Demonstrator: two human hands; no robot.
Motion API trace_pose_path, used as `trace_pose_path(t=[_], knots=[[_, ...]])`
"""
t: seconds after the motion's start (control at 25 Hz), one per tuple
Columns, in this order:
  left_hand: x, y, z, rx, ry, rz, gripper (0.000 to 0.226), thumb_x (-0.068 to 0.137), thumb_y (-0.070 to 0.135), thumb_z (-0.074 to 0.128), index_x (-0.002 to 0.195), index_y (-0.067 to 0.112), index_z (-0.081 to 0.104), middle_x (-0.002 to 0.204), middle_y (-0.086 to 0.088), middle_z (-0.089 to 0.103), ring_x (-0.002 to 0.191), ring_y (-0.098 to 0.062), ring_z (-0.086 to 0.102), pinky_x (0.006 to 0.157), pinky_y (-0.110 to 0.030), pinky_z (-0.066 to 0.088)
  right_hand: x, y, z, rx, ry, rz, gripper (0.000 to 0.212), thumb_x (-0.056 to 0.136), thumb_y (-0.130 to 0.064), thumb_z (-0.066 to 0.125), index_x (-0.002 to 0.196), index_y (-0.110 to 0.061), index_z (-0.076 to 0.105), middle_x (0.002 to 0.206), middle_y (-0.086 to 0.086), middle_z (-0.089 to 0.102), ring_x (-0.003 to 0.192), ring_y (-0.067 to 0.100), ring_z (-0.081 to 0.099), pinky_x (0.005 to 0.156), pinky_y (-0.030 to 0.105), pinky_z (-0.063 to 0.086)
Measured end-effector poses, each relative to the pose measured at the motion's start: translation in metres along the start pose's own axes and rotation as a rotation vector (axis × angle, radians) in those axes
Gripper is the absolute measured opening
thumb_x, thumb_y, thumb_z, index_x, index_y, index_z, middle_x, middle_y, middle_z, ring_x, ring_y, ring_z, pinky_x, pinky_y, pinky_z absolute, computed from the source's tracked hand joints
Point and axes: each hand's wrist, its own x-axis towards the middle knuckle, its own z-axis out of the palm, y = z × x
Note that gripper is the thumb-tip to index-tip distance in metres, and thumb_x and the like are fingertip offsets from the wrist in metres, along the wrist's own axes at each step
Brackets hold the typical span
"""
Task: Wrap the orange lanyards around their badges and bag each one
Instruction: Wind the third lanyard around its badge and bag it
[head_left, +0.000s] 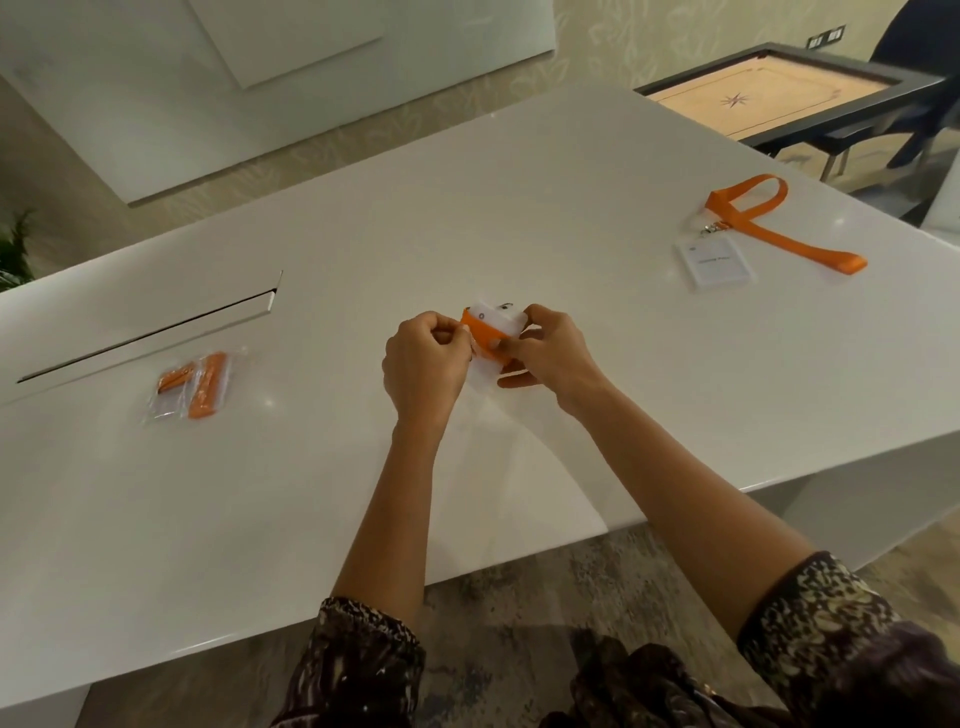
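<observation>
Well left of the wrapped badge (496, 325), a bagged lanyard (193, 387) lies on the white table (519, 208). Your left hand (423, 361) pinches the badge's left edge with curled fingers, and your right hand (553, 348) grips its right side. Well right lies a loose lanyard (769, 223).

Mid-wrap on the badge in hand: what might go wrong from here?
1. The orange lanyard stays on the badge only under the pinch of the left hand and right hand; easing either grip may let the wrap spring loose.
2. The loose lanyard on the right lies near the far edge of the table; a careless reach might push it off.
</observation>
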Motion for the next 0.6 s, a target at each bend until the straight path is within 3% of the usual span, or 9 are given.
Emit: trace_pose_path(t=[0.16, 0.28, 0.36, 0.48, 0.6], knots=[[0.012, -0.003, -0.026, 0.153, 0.046, 0.050, 0.020, 0.086, 0.042, 0.065, 0.094, 0.025, 0.069, 0.096, 0.010, 0.070, 0.083, -0.014, 0.061, 0.074, -0.030, 0.048, 0.004, -0.005, -0.009, 0.004, -0.043, -0.023, 0.018, 0.080, -0.005, 0.073, 0.092, -0.006, 0.060, 0.089, 0.015, 0.069, 0.077, 0.032, 0.072, 0.070, 0.043, 0.062], [0.029, -0.017, -0.040, -0.093, -0.326, -0.158, 0.044, 0.084, 0.041, 0.071, 0.119, 0.016, 0.065, 0.115, 0.001, 0.068, 0.102, -0.016, 0.064, 0.093, -0.038, 0.050, 0.007, -0.011, -0.018, -0.021, -0.086, -0.059, 0.030, 0.080, -0.006, 0.075, 0.102, 0.003, 0.058, 0.090, 0.018, 0.068, 0.075, 0.029, 0.069, 0.074, 0.043, 0.061], [0.026, -0.024, -0.042, -0.220, -0.509, -0.270, 0.042, 0.085, 0.036, 0.071, 0.119, 0.011, 0.066, 0.115, -0.005, 0.070, 0.100, -0.017, 0.068, 0.093, -0.040, 0.051, 0.010, -0.016, -0.021, -0.014, -0.125, -0.074, 0.034, 0.080, -0.007, 0.075, 0.107, 0.005, 0.058, 0.095, 0.022, 0.069, 0.076, 0.028, 0.069, 0.076, 0.044, 0.061], [0.019, -0.027, -0.037, -0.422, -0.506, -0.271, 0.028, 0.084, 0.029, 0.071, 0.108, 0.013, 0.070, 0.103, -0.004, 0.073, 0.093, -0.017, 0.071, 0.090, -0.041, 0.055, 0.010, -0.022, -0.022, -0.030, -0.153, -0.113, 0.033, 0.080, -0.008, 0.076, 0.105, 0.003, 0.059, 0.095, 0.023, 0.069, 0.078, 0.029, 0.069, 0.077, 0.045, 0.060], [0.018, -0.028, -0.035, -0.553, -0.442, -0.279, 0.021, 0.086, 0.028, 0.070, 0.103, 0.015, 0.071, 0.094, -0.002, 0.074, 0.088, -0.019, 0.070, 0.079, -0.035, 0.058, 0.009, -0.026, -0.022, -0.060, -0.204, -0.133, 0.030, 0.079, -0.007, 0.077, 0.103, 0.001, 0.061, 0.090, 0.018, 0.070, 0.074, 0.026, 0.068, 0.077, 0.042, 0.060]])
